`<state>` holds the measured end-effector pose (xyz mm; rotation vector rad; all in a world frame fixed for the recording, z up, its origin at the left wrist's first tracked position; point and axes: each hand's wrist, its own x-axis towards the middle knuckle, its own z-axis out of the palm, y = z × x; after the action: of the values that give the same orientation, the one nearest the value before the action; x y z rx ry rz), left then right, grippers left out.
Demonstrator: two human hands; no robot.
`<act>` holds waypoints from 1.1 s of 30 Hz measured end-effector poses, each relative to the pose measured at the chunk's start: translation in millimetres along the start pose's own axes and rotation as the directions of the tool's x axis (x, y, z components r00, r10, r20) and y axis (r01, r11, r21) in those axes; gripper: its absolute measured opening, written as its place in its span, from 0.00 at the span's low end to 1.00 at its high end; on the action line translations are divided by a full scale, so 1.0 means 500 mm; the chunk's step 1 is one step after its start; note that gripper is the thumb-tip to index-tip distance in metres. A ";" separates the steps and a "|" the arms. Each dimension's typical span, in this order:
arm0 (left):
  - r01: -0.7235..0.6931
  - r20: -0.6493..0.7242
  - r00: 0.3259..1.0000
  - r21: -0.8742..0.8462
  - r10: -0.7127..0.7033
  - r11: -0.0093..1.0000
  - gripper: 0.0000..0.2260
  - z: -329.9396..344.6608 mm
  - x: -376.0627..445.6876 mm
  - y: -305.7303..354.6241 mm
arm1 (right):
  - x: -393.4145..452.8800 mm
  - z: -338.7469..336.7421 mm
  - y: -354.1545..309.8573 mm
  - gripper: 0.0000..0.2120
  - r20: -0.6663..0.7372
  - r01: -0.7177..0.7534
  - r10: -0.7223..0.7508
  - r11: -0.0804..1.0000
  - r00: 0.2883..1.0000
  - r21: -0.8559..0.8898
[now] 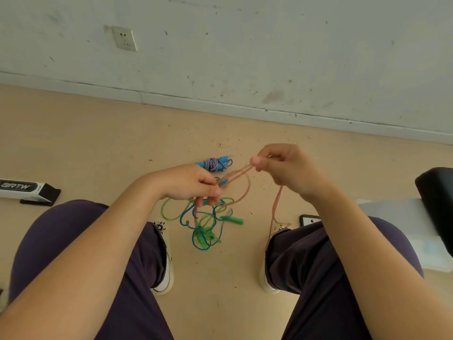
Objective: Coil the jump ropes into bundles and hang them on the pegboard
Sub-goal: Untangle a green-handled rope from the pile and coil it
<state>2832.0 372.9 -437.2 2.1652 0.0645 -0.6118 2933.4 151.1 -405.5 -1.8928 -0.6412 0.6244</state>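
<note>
The pink jump rope is held above the floor, stretched between both hands in doubled strands, with one loop sagging at 6 o'clock of the span and a loose tail dropping from the right hand toward the right shoe. The left hand pinches one end of the strands with curled fingers; the right hand pinches the other end between thumb and forefinger. Judged step: coiling of this rope is in progress, with few turns formed. The next move calls for drawing up the hanging tail and laying it as another even loop into the left hand without letting the held strands slip. On the floor at 6 o'clock of the hands lies a tangle of green and blue ropes, uncoiled; at 12 o'clock lies one finished bundle with blue handles. The pegboard is not in view. The pink rope's handles cannot be made out, and the left hand partly covers the tangle.
</note>
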 end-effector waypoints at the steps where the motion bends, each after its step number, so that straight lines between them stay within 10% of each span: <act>1: -0.018 -0.037 0.999 -0.046 0.016 0.999 0.09 -0.003 -0.001 0.001 | -0.001 -0.009 -0.002 0.11 -0.051 0.017 -0.014 0.999 0.999 0.046; 10: -0.149 -0.153 0.981 -0.223 0.116 0.963 0.10 0.006 -0.002 0.014 | -0.014 0.020 -0.006 0.13 0.224 -0.063 0.089 0.991 0.971 -0.119; 33: -0.251 -0.368 0.927 -0.457 0.075 0.853 0.04 0.010 0.008 0.019 | 0.001 0.006 0.001 0.04 0.017 0.011 -0.010 0.995 1.000 -0.099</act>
<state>2835.7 362.5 -434.7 1.7189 0.1968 -0.0913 2931.8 153.1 -407.4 -1.9767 -0.7038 0.6120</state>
